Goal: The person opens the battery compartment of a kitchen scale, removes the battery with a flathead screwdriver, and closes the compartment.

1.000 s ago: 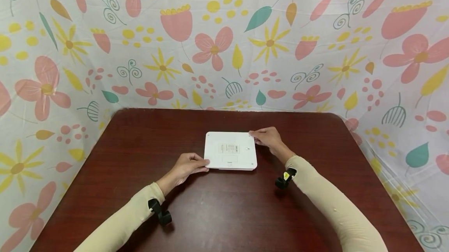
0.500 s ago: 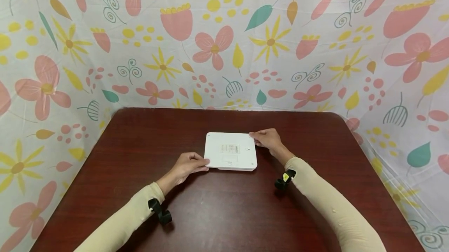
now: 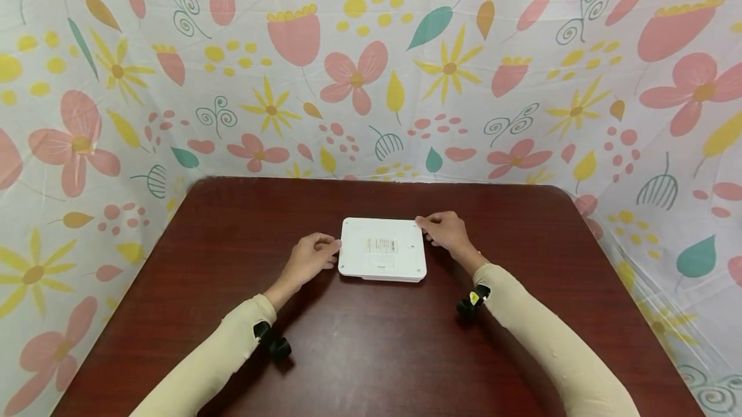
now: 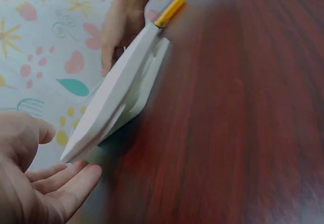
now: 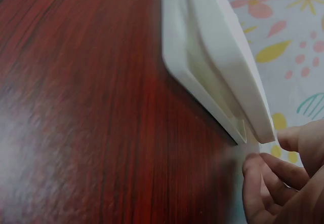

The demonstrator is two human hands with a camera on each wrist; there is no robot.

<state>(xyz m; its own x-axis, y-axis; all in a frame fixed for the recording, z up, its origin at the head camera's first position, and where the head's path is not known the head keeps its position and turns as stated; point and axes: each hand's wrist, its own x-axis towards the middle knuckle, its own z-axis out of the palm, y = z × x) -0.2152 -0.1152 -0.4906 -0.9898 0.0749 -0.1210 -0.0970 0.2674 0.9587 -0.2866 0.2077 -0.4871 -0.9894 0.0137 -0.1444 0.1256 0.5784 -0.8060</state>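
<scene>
- White device (image 3: 355, 252) on the dark table (image 3: 348, 352), printed label (image 3: 380, 245) up; lying flat, so presumably the table bears its weight.
- Left hand (image 3: 307, 259) by its left edge; thumb and fingers parted, grasping nothing.
- Right hand (image 3: 447, 231) at far right corner, likely to steady it; thumb at the rim, fingers bent; pinch or mere touch, cannot tell.

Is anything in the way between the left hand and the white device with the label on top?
Nothing visible is. In the head view, the left hand is right beside the left edge of the white device, with no other object between them.
</scene>
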